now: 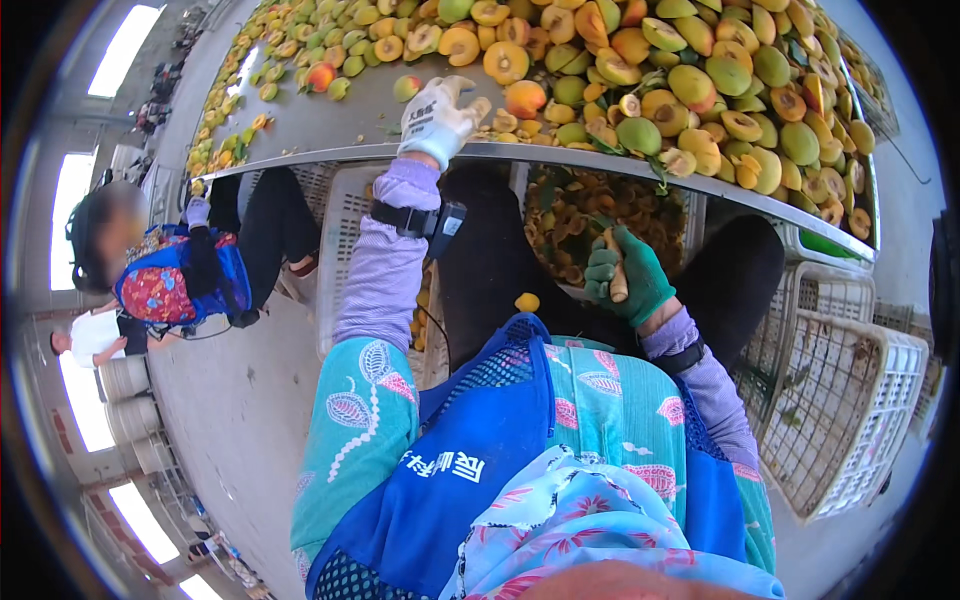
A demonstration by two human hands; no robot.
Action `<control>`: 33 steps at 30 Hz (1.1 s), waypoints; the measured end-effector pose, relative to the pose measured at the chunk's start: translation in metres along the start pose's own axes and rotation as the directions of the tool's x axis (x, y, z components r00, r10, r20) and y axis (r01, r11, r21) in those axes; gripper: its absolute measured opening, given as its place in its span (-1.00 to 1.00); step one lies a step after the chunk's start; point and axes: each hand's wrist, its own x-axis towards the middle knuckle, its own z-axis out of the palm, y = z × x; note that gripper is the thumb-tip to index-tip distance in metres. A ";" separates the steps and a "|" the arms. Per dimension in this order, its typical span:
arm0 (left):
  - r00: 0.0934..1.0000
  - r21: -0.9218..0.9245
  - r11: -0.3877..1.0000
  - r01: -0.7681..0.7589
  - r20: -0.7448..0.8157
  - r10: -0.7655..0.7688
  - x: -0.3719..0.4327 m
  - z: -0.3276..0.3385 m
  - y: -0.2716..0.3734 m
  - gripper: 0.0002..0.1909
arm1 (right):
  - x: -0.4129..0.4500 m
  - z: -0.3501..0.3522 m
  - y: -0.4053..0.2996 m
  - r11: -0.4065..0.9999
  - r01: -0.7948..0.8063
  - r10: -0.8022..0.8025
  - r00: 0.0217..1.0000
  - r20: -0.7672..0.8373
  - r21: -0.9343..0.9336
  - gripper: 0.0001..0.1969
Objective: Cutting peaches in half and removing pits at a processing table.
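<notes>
My left hand [439,118], in a white glove, reaches over the near edge of a metal-topped table [360,112]. Its thumb and fingers are apart, and I see nothing between them. A small red and green stone fruit [407,88] lies just beside it. In front of my lap, my right hand [637,274] wears a green glove and grips a wooden handle [618,270]; whatever the handle carries at its far end is hard to make out. A heap of halved and whole stone fruit [667,90], like apricots or small peaches, covers much of the table.
Under the table, a crate holds fruit pieces [570,214]. A white plastic crate [349,247] stands by my left leg, and more crates [840,405] stand at the right. One yellow fruit piece [527,302] rests on my lap. Another person [187,270] sits at the left.
</notes>
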 end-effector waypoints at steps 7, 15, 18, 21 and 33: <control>0.856 0.093 0.975 -0.201 0.502 0.128 0.054 0.034 0.085 -0.35 | -0.026 0.045 0.012 0.685 0.398 -0.459 0.886 0.062 -0.611 -0.60; 0.880 -0.918 -0.041 0.395 0.365 0.304 -0.013 0.010 0.055 -0.63 | -0.026 0.049 -0.004 0.594 0.140 -0.399 0.906 -0.139 -0.792 -0.62; 0.888 -0.926 -0.121 0.357 0.296 0.353 -0.027 0.023 0.062 -0.61 | -0.010 0.059 0.002 0.159 0.422 -0.643 0.730 0.230 -0.893 -0.59; 0.928 -0.972 -0.045 0.229 0.204 0.312 -0.046 0.029 0.080 -0.65 | -0.004 0.078 -0.001 -0.121 0.496 -0.698 0.574 0.429 -0.860 -0.56; 0.973 -0.987 0.103 0.121 0.139 0.186 -0.070 0.032 0.112 -0.54 | -0.004 0.074 0.004 -0.128 0.498 -0.673 0.592 0.444 -0.858 -0.54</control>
